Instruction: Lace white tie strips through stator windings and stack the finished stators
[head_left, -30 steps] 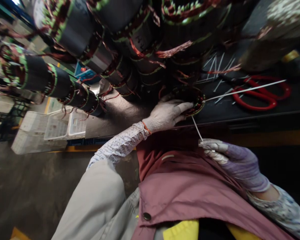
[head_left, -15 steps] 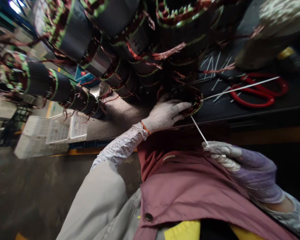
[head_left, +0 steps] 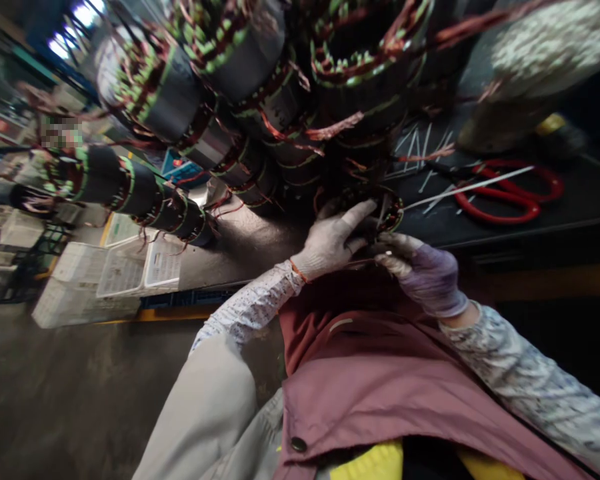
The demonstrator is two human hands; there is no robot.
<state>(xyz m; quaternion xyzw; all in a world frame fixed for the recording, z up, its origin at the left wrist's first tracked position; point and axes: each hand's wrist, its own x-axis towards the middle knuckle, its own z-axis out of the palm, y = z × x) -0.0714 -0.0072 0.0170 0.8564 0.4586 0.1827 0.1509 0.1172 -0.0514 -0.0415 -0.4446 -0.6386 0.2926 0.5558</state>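
A motor stator (head_left: 394,212) with copper windings sits at the bench's near edge, partly hidden by my hands. My left hand (head_left: 333,240), in a white knit glove, grips its left side, with the index finger stretched over the opening. Close against the near right rim is my right hand (head_left: 405,260), in a white and purple glove. Its thumb and fingers are pinched together, and a small white tip of cord (head_left: 389,253) shows between them. The white cord (head_left: 470,187) also runs from the stator's right side across red-handled scissors (head_left: 500,203).
Stacks of wound stators (head_left: 230,60) with loose copper leads stand behind and to the left. Several cut white cord pieces (head_left: 415,147) lie by the scissors. A whitish bundle in a container (head_left: 540,53) is at the back right. White plastic crates (head_left: 123,267) stand at left.
My right hand has moved up and left from the apron to the stator's rim; the taut cord length between them no longer shows. My left hand stays on the stator, its index finger raised more.
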